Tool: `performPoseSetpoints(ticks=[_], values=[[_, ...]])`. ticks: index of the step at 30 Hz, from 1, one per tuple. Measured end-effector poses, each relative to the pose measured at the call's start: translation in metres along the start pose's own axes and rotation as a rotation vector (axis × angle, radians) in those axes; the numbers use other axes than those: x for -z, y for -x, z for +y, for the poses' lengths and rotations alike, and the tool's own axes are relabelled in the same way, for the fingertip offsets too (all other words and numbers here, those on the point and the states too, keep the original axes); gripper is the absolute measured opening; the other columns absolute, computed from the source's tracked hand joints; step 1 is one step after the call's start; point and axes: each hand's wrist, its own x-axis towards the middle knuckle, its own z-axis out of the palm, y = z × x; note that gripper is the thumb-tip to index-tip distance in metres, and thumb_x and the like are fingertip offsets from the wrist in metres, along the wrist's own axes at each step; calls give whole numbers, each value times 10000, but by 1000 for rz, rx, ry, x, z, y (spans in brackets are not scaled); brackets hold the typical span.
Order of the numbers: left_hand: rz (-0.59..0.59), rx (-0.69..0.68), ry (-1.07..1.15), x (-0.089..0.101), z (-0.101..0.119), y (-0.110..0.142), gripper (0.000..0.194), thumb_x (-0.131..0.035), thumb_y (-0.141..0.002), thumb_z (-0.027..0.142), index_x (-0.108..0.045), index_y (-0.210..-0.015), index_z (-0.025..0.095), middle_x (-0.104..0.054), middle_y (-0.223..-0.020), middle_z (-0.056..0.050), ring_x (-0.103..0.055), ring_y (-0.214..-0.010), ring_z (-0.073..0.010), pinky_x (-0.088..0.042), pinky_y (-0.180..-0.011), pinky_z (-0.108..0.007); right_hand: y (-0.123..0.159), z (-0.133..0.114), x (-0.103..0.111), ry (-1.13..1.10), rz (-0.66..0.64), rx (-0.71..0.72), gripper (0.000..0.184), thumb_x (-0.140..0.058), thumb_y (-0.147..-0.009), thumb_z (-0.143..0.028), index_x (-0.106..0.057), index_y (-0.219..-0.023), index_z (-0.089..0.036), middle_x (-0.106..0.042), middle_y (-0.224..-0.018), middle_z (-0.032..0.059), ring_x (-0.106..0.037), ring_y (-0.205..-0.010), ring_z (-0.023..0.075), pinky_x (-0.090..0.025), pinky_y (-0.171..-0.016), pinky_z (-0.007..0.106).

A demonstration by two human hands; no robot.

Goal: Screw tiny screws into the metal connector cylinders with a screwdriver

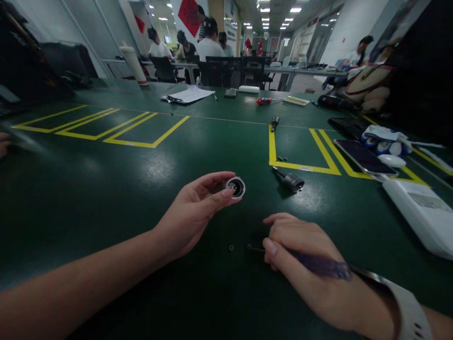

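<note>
My left hand (191, 210) is closed around a round silver metal housing (240, 188), thumb at its rim, with the hollow inside facing me. In my right hand (304, 243) lies a screwdriver (320, 265) with a see-through purple handle. Its dark, thin shaft points left, close above the green table. A small nut (231, 248) sits on the table just left of the tip, apart from it. Beyond my right hand, a grey cylindrical metal part with a narrow stem (293, 182) rests on its side.
A similar metal part (275, 123) stands farther back. Small pieces (282, 158) lie inside a yellow-taped rectangle (304, 167). To the right are a phone (364, 157) and a white device (421, 212). A red screwdriver (264, 101) and papers (191, 94) lie behind. Someone's hand (4, 144) shows at left.
</note>
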Motion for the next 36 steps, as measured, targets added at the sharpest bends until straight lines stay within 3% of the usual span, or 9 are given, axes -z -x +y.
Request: performPoseSetpoints(ticks=[6, 14, 22, 31, 36], values=[[47, 13, -117, 2, -3, 1, 308, -741, -675, 146, -679, -976, 170, -715, -965, -44, -649, -903, -173, -502, -853, -295, 5, 6, -5, 194, -33, 186, 184, -458, -852, -85, -507, -699, -176, -510, -639, -5, -484, -612, 128, -442, -888, 402], [1, 38, -179, 1, -3, 3, 294, -733, -674, 158, -694, -964, 175, -725, -899, -46, -662, -848, -178, -508, -825, -308, 5, 7, -3, 179, 114, 289, 141, -486, -836, -62, -578, -858, -166, -645, -797, 46, -608, -773, 166, -471, -914, 410], [-61, 37, -203, 0, -6, 8, 266, -722, -654, 141, -693, -916, 179, -714, -895, -39, -658, -833, -171, -508, -777, -283, 2, 4, -5, 221, 107, 280, 110, -509, -842, -63, -578, -855, -148, -632, -776, 45, -618, -811, 172, -493, -890, 380], [17, -21, -291, -5, -9, 9, 170, -687, -637, 119, -664, -798, 167, -689, -887, -32, -657, -794, -172, -514, -695, -272, 2, 1, -7, 268, 49, 296, 134, -473, -852, -77, -577, -824, -158, -649, -778, 55, -603, -752, 167, -507, -864, 390], [26, -24, -314, -6, -9, 10, 116, -664, -646, 139, -652, -759, 163, -684, -913, -38, -662, -782, -179, -522, -664, -281, 4, 0, -11, 307, 109, 313, 117, -502, -841, -79, -586, -834, -161, -659, -764, 34, -604, -737, 158, -457, -951, 436]])
